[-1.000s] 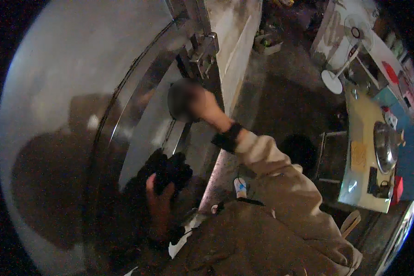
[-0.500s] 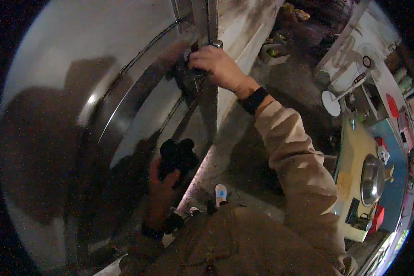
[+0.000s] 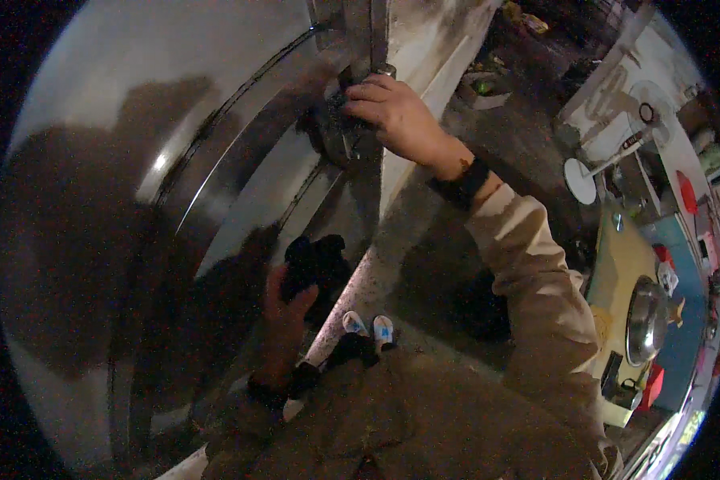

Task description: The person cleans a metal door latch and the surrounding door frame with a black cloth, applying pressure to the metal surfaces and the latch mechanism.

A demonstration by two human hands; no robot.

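Note:
A large shiny metal door [image 3: 240, 184] fills the left side. At its edge, my right hand [image 3: 400, 118] reaches up to the dark door handle [image 3: 334, 120], with the fingers curled over its upper part. Part of the handle is hidden behind the fingers, and a black band circles that wrist. Lower down, my left hand [image 3: 284, 316] is wrapped round a crumpled black bundle [image 3: 316, 268], soft-looking and too dark to name exactly. It is in deep shadow close to the door.
A pale wall [image 3: 412, 48] adjoins the door edge. To the right are a white standing fan [image 3: 582, 182] and a yellow-topped table [image 3: 620, 256] with a metal basin [image 3: 646, 320]. A box [image 3: 484, 94] sits on the far floor. My shoes [image 3: 383, 329] show below.
The view has shifted slightly, and both shoes now show side by side below me. My right hand stays at the handle; my left still holds the black bundle.

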